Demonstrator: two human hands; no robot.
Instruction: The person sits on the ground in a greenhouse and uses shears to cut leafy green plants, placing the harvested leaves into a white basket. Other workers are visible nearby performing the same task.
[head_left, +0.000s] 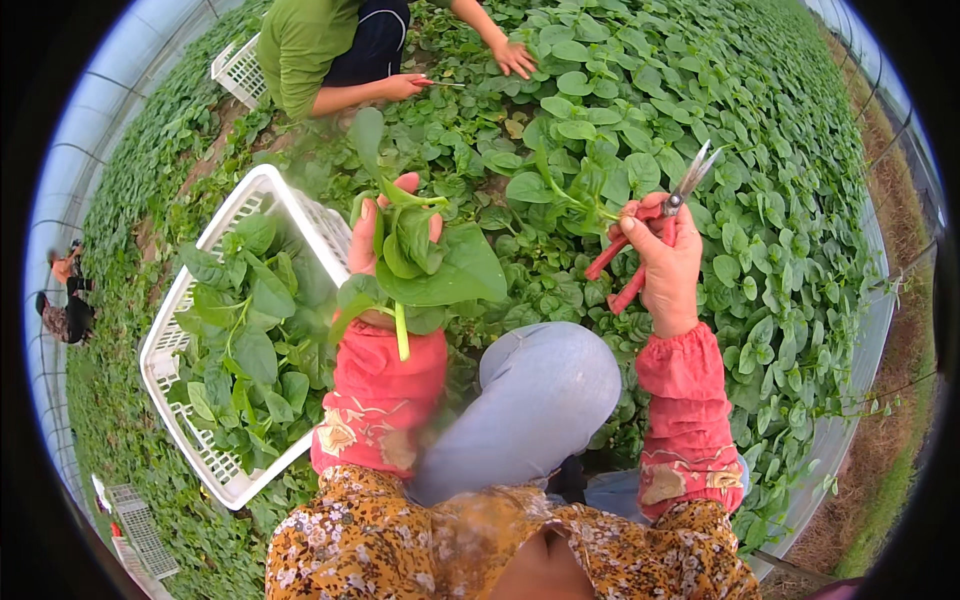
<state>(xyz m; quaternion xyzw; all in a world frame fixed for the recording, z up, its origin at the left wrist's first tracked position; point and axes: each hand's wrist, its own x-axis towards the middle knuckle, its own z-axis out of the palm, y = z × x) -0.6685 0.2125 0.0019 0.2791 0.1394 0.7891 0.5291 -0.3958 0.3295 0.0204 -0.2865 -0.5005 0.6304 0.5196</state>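
My left hand [364, 243] is raised beside the crate and wrapped round a bunch of leafy green stems [455, 272]. Broad leaves hide part of its fingers, and one pale cut stem points down toward my wrist. Over the plants on the right, my right hand [672, 272] grips red-handled scissors [690, 180], their blades pointing up and slightly parted. Its thumb and finger also pinch a leafy sprig [580, 200], whose leaves reach out to the left. A white plastic crate [168, 420] stands left of my left arm, with many picked leafy stems [262, 340] inside.
Dense leafy plants [790, 270] cover the ground all around. Ahead, a co-worker in a green top [310, 55] crouches with a cutting tool, next to another white crate [243, 72]. More crates [143, 530] lie at lower left. People [68, 300] are far left by the greenhouse wall.
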